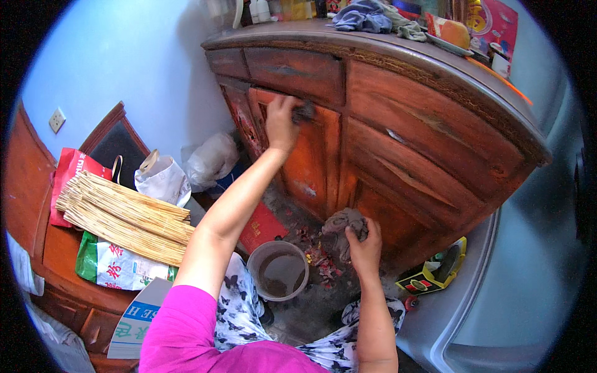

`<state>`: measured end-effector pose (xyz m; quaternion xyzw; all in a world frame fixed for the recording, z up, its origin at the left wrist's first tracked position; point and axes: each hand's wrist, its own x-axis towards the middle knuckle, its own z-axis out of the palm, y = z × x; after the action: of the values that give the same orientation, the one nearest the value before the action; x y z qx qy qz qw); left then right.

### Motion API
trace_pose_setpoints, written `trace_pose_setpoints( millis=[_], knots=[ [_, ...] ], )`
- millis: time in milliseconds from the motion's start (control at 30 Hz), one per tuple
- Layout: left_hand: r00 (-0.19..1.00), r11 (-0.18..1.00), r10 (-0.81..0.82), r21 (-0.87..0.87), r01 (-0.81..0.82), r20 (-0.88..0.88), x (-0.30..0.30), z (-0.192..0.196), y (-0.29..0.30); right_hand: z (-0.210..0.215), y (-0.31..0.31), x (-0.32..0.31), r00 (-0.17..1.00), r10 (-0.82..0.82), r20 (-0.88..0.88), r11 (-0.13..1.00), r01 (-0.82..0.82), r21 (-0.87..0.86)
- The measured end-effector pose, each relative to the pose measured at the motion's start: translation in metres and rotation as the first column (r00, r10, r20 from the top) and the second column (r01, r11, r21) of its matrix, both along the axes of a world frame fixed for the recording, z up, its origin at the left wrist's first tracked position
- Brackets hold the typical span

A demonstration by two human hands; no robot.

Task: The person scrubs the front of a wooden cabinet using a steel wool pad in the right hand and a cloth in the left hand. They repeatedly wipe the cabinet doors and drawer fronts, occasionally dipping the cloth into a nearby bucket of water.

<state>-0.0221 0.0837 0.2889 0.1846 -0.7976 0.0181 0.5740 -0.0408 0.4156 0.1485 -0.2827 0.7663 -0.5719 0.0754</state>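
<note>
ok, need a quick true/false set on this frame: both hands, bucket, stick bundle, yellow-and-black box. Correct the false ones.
1. The left hand is at the upper part of a cabinet door. True.
2. The right hand is empty. False: it holds a grey cloth.
3. The bucket contains murky liquid. True.
4. The stick bundle is in the bucket. False: it lies partly over a green-and-white bag.
5. The yellow-and-black box is right of the bucket. True.

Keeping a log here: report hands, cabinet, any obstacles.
Left hand at cabinet door, dark blurred cloth in fingers. Right hand gripping grey rag, held lower. Bucket of murky liquid and red scraps on floor, possibly in the way.
</note>
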Motion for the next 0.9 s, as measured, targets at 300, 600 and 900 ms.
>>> trace_pose_setpoints(
  millis=[300, 600, 900],
  knots=[
    [0.997, 0.986, 0.07, 0.155, -0.065, -0.028, 0.016, -0.002, -0.053, 0.005, -0.007, 0.015, 0.998, 0.066, -0.01, 0.998, -0.066, 0.017],
    [0.982, 0.983, -0.174, 0.04, 0.177, -0.079, -0.01, 0.007, 0.034, -0.001, -0.012, 0.004, 0.998, 0.06, -0.023, 0.998, -0.06, 0.0],
    [0.864, 0.96, -0.079, -0.196, 0.201, 0.498, 0.019, -0.015, 0.046, -0.002, -0.018, 0.011, 0.994, 0.109, 0.022, 0.992, -0.11, 0.063]
  ],
)
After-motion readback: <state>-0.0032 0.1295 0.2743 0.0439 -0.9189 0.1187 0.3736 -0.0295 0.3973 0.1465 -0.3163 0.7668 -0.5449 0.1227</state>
